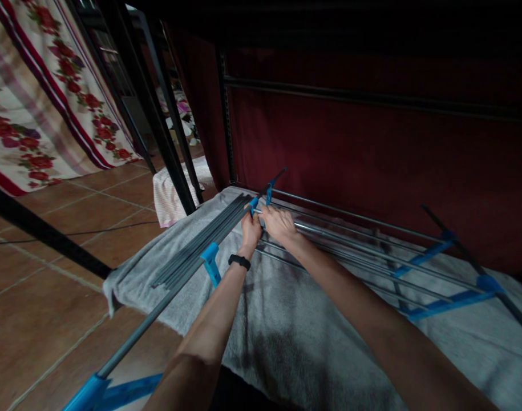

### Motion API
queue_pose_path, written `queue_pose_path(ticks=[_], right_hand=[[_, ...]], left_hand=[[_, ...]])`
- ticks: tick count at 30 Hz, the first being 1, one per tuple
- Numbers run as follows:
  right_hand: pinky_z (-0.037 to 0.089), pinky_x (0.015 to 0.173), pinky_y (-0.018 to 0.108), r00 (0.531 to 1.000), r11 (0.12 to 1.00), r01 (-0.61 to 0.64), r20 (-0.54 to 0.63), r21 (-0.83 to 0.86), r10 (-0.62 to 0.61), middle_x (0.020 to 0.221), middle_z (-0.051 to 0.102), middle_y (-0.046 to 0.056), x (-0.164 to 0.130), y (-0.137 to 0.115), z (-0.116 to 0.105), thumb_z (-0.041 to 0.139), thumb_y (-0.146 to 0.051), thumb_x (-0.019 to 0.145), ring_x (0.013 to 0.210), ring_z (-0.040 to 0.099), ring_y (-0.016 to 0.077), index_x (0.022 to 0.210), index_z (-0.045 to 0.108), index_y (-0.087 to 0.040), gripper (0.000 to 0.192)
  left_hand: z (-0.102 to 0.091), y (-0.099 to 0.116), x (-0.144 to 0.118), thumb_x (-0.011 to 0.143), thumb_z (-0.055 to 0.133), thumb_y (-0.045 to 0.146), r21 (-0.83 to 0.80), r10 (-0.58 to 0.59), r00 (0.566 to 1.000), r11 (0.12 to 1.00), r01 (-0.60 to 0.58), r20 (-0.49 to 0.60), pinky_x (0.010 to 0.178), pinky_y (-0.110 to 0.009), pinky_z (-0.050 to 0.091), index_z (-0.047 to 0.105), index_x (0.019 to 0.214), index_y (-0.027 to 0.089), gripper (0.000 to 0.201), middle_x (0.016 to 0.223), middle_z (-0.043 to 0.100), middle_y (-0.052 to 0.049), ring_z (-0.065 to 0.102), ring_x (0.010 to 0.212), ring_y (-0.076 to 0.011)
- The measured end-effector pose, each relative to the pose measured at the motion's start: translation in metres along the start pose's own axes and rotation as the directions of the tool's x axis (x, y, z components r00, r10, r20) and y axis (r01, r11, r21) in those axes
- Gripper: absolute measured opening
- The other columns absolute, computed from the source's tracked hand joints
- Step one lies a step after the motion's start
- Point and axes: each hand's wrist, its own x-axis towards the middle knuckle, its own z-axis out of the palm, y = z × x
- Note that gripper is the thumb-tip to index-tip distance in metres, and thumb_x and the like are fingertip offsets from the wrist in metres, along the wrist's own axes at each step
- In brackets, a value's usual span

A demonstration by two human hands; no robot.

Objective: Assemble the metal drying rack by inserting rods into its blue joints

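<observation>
A rack of grey metal tubes and blue plastic connectors lies in front of me, partly over a grey cloth. My left hand [251,229], with a black band on its wrist, is closed around the rack's side by a blue connector [253,204]. Right beside it, my right hand [278,222] is closed on the end of a metal tube [307,228] that meets this connector. My fingers hide part of the joint. A long side pole [152,317] runs toward me, carrying another blue connector [210,261]. More blue end pieces [451,299] hold the tubes at the right.
Several loose grey tubes [201,242] lie bundled left of my hands on the grey cloth [286,331]. Black metal posts [153,108] stand at the left, with a dark red sheet [350,154] behind. A floral curtain [51,85] hangs over the tiled floor [64,245].
</observation>
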Motion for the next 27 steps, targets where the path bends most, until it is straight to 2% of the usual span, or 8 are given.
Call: queue_pose_path(ticks=[7, 13, 19, 24, 27], right_hand=[[0.047, 0.090, 0.033, 0.999, 0.999, 0.011, 0.030, 0.044, -0.012, 0.126, 0.067, 0.013, 0.005, 0.006, 0.001, 0.022, -0.036, 0.105, 0.108, 0.066, 0.0240, 0.124, 0.056, -0.021, 0.041], [0.047, 0.089, 0.033, 0.999, 0.998, 0.007, 0.035, 0.068, -0.010, 0.122, 0.069, 0.012, 0.008, 0.009, 0.002, 0.025, -0.037, 0.104, 0.109, 0.066, 0.0248, 0.123, 0.057, -0.022, 0.040], [0.048, 0.087, 0.033, 0.999, 0.997, 0.002, 0.042, 0.079, -0.005, 0.119, 0.070, 0.012, 0.011, 0.011, 0.002, 0.028, -0.036, 0.104, 0.108, 0.067, 0.0249, 0.122, 0.058, -0.023, 0.037], [0.048, 0.084, 0.032, 0.999, 0.996, 0.013, 0.043, 0.084, -0.016, 0.114, 0.072, 0.011, 0.011, 0.014, 0.001, 0.029, -0.037, 0.104, 0.105, 0.068, 0.0242, 0.120, 0.059, -0.023, 0.037], [0.047, 0.085, 0.033, 0.999, 0.997, 0.015, 0.029, 0.073, -0.017, 0.117, 0.071, 0.011, 0.009, 0.012, 0.001, 0.027, -0.037, 0.105, 0.105, 0.067, 0.0237, 0.120, 0.059, -0.022, 0.038]], left_hand=[[0.001, -0.001, -0.001, 0.084, 0.052, 0.023, 0.006, -0.035, 0.999, 0.999, 0.035, 0.003, 0.106, -0.047, 0.044, 0.049, 0.079, 0.023, 0.005, 0.090, 0.063, -0.008, 0.061, 0.106, -0.0265], [0.000, 0.002, -0.002, 0.084, 0.049, 0.017, 0.017, -0.005, 1.000, 1.000, 0.005, 0.012, 0.107, -0.044, 0.044, 0.052, 0.082, 0.023, 0.007, 0.086, 0.063, -0.006, 0.061, 0.108, -0.0249], [0.000, 0.003, -0.003, 0.085, 0.048, 0.013, 0.045, 0.026, 1.000, 0.999, -0.026, 0.014, 0.108, -0.043, 0.042, 0.056, 0.091, 0.022, 0.013, 0.094, 0.065, -0.007, 0.061, 0.109, -0.0240], [0.002, 0.002, -0.003, 0.085, 0.047, 0.012, 0.099, 0.021, 1.000, 0.995, -0.023, 0.016, 0.104, -0.042, 0.047, 0.055, 0.094, 0.020, 0.015, 0.101, 0.066, -0.009, 0.063, 0.099, -0.0230], [0.001, 0.001, -0.003, 0.085, 0.047, 0.014, 0.111, 0.033, 0.999, 0.993, -0.035, 0.017, 0.105, -0.043, 0.047, 0.055, 0.095, 0.020, 0.014, 0.103, 0.066, -0.010, 0.063, 0.102, -0.0243]])
